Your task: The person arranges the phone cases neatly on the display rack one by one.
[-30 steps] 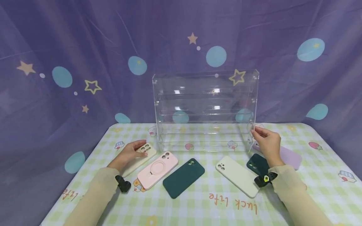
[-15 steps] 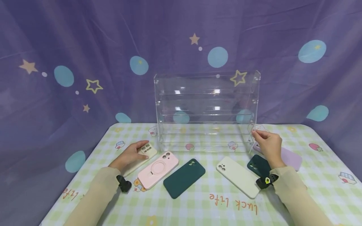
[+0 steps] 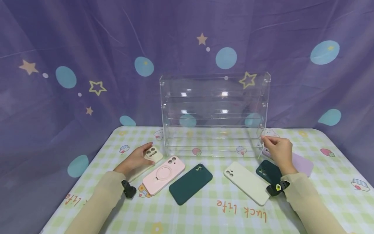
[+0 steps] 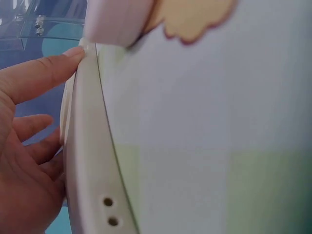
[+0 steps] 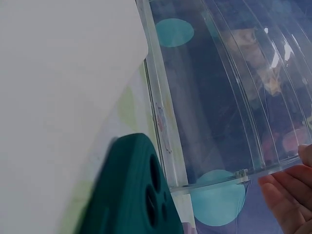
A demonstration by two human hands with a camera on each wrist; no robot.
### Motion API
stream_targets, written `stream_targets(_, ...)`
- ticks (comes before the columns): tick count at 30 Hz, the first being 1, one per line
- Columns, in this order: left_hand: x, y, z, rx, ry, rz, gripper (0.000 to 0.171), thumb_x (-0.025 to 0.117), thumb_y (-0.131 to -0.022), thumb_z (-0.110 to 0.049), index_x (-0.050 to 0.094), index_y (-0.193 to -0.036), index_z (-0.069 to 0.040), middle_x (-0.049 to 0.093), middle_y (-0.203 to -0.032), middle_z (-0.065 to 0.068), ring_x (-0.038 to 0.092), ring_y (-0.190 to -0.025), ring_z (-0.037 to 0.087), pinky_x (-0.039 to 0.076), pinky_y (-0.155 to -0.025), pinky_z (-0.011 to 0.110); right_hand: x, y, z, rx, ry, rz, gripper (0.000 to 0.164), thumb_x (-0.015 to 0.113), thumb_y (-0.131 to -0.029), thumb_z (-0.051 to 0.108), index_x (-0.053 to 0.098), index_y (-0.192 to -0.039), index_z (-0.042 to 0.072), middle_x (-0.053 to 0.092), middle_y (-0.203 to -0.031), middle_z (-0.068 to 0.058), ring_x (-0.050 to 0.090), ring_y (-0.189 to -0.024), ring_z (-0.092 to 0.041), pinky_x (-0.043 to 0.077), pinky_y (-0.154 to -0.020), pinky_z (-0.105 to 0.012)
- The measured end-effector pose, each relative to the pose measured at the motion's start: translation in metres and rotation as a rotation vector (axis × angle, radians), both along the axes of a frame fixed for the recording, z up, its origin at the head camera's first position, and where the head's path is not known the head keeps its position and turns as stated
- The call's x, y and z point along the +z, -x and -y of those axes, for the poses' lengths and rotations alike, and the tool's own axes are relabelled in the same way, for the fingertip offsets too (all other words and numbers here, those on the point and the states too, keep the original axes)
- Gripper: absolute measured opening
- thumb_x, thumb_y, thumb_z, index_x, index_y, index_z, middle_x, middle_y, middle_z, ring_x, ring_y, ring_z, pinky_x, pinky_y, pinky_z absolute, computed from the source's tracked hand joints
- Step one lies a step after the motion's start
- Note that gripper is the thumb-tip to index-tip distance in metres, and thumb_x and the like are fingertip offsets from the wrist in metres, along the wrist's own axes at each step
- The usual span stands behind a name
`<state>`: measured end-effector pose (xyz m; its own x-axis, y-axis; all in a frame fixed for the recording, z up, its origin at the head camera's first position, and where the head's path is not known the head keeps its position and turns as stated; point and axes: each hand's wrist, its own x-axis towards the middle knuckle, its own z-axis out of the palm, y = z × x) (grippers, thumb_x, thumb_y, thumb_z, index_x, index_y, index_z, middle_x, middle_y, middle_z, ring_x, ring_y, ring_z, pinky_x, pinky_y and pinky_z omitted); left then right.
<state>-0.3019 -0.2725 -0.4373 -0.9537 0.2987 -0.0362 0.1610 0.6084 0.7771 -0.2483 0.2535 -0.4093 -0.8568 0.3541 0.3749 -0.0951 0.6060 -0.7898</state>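
Note:
My left hand (image 3: 134,161) lies over a cream phone case (image 3: 157,156) on the table's left, gripping it by its long edges. Up close in the left wrist view, the thumb presses the case's edge (image 4: 92,131) while the other fingers sit along its far side. A clear acrylic tiered rack (image 3: 163,113) stands at the back. With thumb and fingertips, my right hand (image 3: 281,152) pinches the front edge of its right side panel. In the right wrist view that hand (image 5: 290,195) is partly cut off by the frame.
Between the hands lie a pink case (image 3: 155,187) with a ring, a dark green case (image 3: 190,185) and a pale cream case (image 3: 246,185). Another dark green case (image 3: 270,172) and a lilac one (image 3: 302,164) lie under the right arm. A purple curtain (image 3: 181,32) hangs behind the table.
My right hand has slid slightly lower along the rack's side panel, with its fingers drawn closer together. The left hand stays on the cream case; the view has shifted a little.

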Motion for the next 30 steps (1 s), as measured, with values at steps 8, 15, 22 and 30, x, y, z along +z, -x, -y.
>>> stream_targets(8, 0.006, 0.002, -0.006, 0.044, 0.108, -0.133, 0.082, 0.078, -0.075, -0.011, 0.033, -0.140, 0.011, 0.045, -0.136, 0.029, 0.045, -0.123, 0.043, 0.036, -0.104, 0.050, 0.002, -0.002, -0.002, 0.016, -0.001, 0.000, 0.036, 0.067, -0.088, 0.032, 0.073, -0.097, -0.003, 0.071, -0.083, -0.021, 0.051, -0.057, 0.013, 0.042, -0.045, -0.014)
stream_targets(15, 0.025, 0.001, -0.005, 0.124, 0.128, -0.058, 0.045, 0.068, -0.087, -0.016, 0.057, -0.124, 0.005, 0.057, -0.126, 0.022, 0.051, -0.118, 0.038, 0.043, -0.098, 0.049, 0.001, -0.002, -0.001, 0.024, -0.004, 0.007, 0.036, 0.066, -0.089, 0.031, 0.073, -0.097, -0.003, 0.071, -0.083, -0.021, 0.051, -0.057, 0.013, 0.042, -0.046, -0.014)
stream_targets(22, 0.061, -0.008, -0.001, 0.146, 0.067, 0.098, 0.040, 0.065, -0.089, -0.019, 0.060, -0.120, 0.006, 0.070, -0.097, 0.013, 0.063, -0.093, 0.024, 0.043, -0.095, 0.047, -0.002, -0.001, -0.001, 0.019, 0.001, 0.010, 0.035, 0.067, -0.088, 0.031, 0.073, -0.097, -0.002, 0.071, -0.083, -0.020, 0.052, -0.056, 0.012, 0.042, -0.046, -0.014)
stream_targets(30, 0.106, -0.016, 0.003, 0.094, 0.029, 0.136, 0.048, 0.065, -0.089, -0.022, 0.054, -0.126, 0.007, 0.070, -0.102, 0.006, 0.065, -0.084, 0.011, 0.050, -0.073, 0.026, 0.000, -0.001, -0.002, 0.027, 0.000, 0.001, 0.036, 0.066, -0.089, 0.031, 0.073, -0.098, -0.003, 0.071, -0.084, -0.021, 0.051, -0.057, 0.013, 0.043, -0.047, -0.012)
